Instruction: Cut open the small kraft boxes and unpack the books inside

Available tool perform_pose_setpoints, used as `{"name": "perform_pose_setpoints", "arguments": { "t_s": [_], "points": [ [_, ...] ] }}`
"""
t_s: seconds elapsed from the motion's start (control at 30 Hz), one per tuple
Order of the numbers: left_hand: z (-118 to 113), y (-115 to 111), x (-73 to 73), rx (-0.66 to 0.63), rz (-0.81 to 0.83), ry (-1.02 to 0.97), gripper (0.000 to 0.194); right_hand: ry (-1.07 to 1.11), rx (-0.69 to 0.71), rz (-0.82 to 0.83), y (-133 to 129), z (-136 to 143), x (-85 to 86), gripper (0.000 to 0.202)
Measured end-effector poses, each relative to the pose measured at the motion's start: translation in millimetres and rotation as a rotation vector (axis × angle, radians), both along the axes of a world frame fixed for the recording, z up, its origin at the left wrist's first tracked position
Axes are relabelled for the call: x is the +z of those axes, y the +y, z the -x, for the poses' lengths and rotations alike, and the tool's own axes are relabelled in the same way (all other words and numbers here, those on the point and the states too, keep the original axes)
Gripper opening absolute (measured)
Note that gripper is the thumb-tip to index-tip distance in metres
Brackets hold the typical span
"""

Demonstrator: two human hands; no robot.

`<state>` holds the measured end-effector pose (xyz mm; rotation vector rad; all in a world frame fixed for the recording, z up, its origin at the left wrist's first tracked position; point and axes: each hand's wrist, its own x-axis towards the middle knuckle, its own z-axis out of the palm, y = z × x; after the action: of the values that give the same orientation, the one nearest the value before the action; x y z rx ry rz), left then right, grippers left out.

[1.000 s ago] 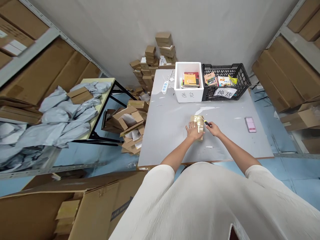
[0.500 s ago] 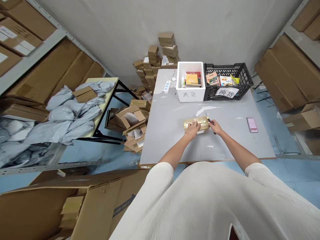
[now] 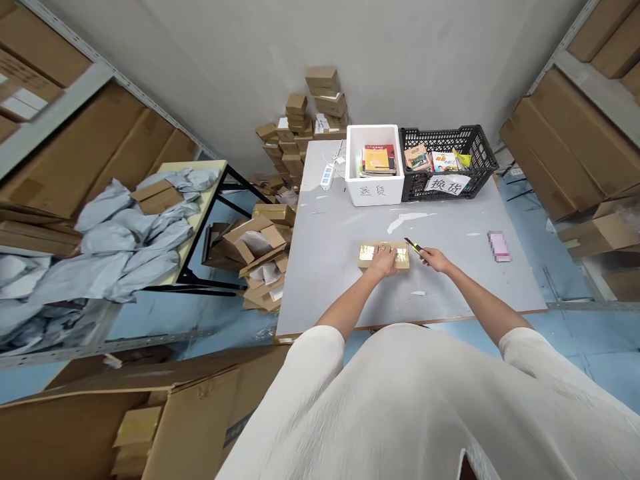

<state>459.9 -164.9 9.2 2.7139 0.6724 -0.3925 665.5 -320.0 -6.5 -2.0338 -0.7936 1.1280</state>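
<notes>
A small cardboard box (image 3: pixel 403 259) with shiny tape along its top lies on the grey table (image 3: pixel 330 280). My left hand (image 3: pixel 384 260) grips it from the near side, fingers over the taped top. In my right hand (image 3: pixel 434 259) is a utility knife (image 3: pixel 414 247) with a yellow and black handle. The knife points up and left, its tip close to the box's far right corner. Whether the blade touches the box I cannot tell.
A white foam box (image 3: pixel 375 192) and a black plastic crate (image 3: pixel 450 190), both with books, stand at the table's back. A power strip (image 3: pixel 327 176) lies left of them, a pink pixelated item (image 3: pixel 499 246) at the right. Opened cartons (image 3: pixel 255 243) crowd the left floor.
The cardboard box has turned to lie straighter along the table. My right hand has drawn slightly away from its right end, and the knife now tilts further left.
</notes>
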Motion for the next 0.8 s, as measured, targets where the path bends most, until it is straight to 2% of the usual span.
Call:
{"name": "perform_pose_setpoints", "arguments": {
  "t_s": [0.2, 0.33, 0.43, 0.63, 0.8],
  "points": [
    [1.0, 2.4, -1.2, -0.009, 0.017, -0.003, 0.060, -0.151, 0.276, 0.002, -10.1, -34.4, 17.6, 0.028],
    [0.4, 0.8, -3.1, -0.018, -0.017, 0.017, 0.061, -0.360, 0.470, 0.024, -5.4, -47.5, 20.5, 0.028],
    [1.7, -0.3, -4.0, -0.033, -0.016, 0.008, 0.060, -0.498, 0.525, 0.010, 0.7, -51.7, 16.4, 0.028],
    [6.2, -3.2, -2.3, -0.046, -0.029, 0.001, 0.060, -0.617, 0.645, -0.002, 18.9, -45.0, 5.6, 0.025],
    [6.3, -5.3, -0.1, -0.047, -0.071, 0.026, 0.058, -0.526, 0.604, 0.023, 23.8, -39.7, 6.5, 0.022]
  ]
}}
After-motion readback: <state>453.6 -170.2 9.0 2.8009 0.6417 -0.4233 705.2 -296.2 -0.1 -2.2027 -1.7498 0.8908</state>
